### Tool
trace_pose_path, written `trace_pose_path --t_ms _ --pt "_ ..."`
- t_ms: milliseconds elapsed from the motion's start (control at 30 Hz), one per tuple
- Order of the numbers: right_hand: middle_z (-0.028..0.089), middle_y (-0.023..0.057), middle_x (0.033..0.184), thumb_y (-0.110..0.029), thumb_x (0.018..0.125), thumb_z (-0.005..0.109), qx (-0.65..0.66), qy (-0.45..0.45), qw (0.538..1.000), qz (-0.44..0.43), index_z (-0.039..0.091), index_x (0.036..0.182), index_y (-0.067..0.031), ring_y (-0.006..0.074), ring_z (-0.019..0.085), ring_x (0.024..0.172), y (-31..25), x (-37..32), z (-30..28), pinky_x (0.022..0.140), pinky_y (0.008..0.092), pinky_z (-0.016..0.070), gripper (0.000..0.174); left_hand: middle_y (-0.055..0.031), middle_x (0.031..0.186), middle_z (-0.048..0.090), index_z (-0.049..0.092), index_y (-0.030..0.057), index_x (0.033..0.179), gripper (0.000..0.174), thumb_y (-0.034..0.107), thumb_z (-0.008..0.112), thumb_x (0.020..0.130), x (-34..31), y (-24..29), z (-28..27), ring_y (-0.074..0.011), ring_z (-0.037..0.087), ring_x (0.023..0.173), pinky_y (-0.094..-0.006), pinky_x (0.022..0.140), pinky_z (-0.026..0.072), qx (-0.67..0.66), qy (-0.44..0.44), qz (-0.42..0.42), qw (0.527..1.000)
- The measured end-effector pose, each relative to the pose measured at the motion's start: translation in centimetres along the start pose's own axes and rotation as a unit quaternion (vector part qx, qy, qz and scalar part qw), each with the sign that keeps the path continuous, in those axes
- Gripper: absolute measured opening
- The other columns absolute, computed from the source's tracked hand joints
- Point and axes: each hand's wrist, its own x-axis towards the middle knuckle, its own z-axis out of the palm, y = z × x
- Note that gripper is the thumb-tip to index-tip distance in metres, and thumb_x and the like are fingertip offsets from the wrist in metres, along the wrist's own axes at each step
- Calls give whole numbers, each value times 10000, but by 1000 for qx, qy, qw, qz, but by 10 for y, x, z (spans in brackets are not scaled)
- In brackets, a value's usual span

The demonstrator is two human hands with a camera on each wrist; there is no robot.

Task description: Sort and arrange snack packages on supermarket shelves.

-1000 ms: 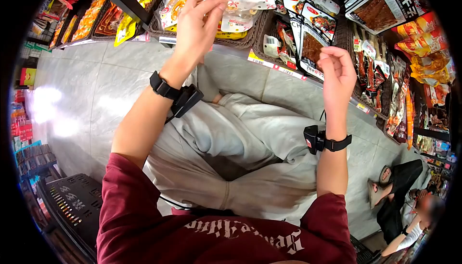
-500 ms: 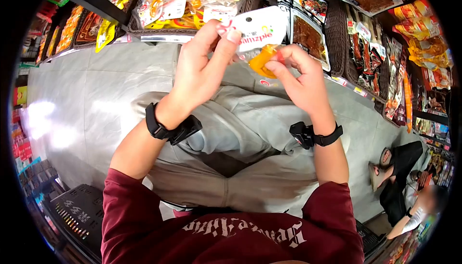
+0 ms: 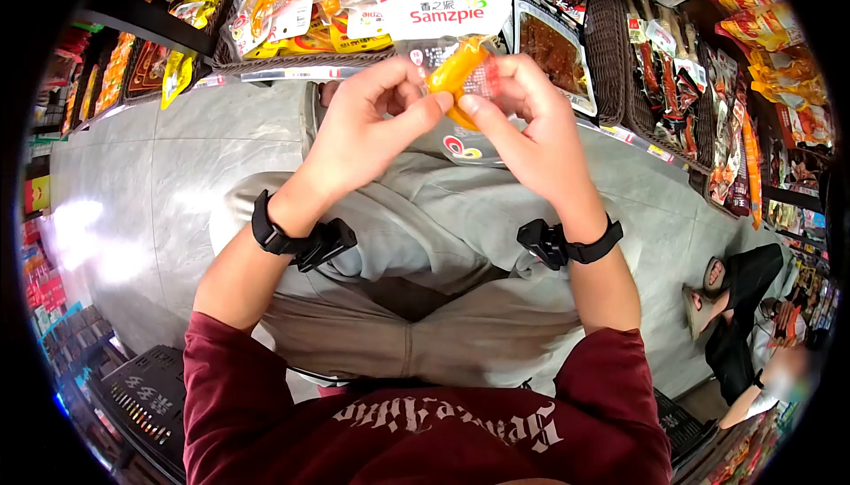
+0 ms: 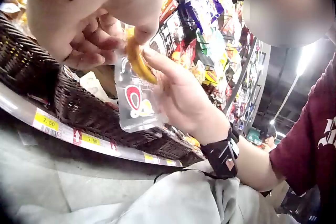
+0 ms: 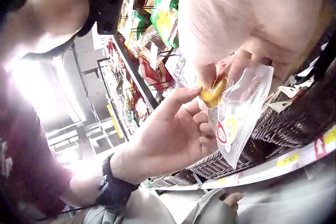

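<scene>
Both hands hold up one clear snack pouch (image 3: pixel 443 7) in front of the shelf, its white header printed "Samzpie". Inside it a curved, orange-yellow piece of food (image 3: pixel 458 69) shows through the plastic. My left hand (image 3: pixel 367 127) pinches the pouch at its left side, thumb on the food. From the right, my right hand (image 3: pixel 536 127) pinches it too, and the two thumb tips nearly meet over the yellow piece. In the left wrist view the lower end of the pouch (image 4: pixel 139 106), with a red and yellow logo, hangs below the fingers.
Wicker baskets (image 3: pixel 611 51) of packaged snacks line the shelf ahead, with price labels (image 3: pixel 292 73) along its edge. Black-and-white packs of brown food (image 3: pixel 553 56) stand right of the pouch. A black crate (image 3: pixel 137 396) is at the left, and another person (image 3: pixel 753 334) sits low at the right.
The left hand came back from the basket with the pouch, and the right hand joined it. Since then the pouch has turned more upright, its header now facing the head camera.
</scene>
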Motion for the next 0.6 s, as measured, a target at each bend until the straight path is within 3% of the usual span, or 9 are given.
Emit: trace_pose_path --t_ms 267,467,600 --pt "759 60 907 -77 925 752 -26 -23 999 11 596 1192 -33 76 678 733 8 0 0 656 244 508 313 97 678 488 604 51 856 211 164 714 996 5 1 -1 3 385 642 -212 580 327 -8 96 -16 995" --pt "755 40 946 -48 943 733 3 16 1000 5 628 1148 -25 76 692 871 3 2 -4 770 261 531 232 84 688 517 645 49 896 191 191 707 1008 2 -1 -1 3 422 648 -207 585 339 -51 84 -6 995" --pt "750 43 992 -35 959 716 28 21 999 -2 635 1134 -21 98 699 862 2 4 -9 787 265 537 192 63 724 558 671 45 950 142 172 701 1006 0 5 0 -9 482 665 -205 600 382 -77 99 8 992"
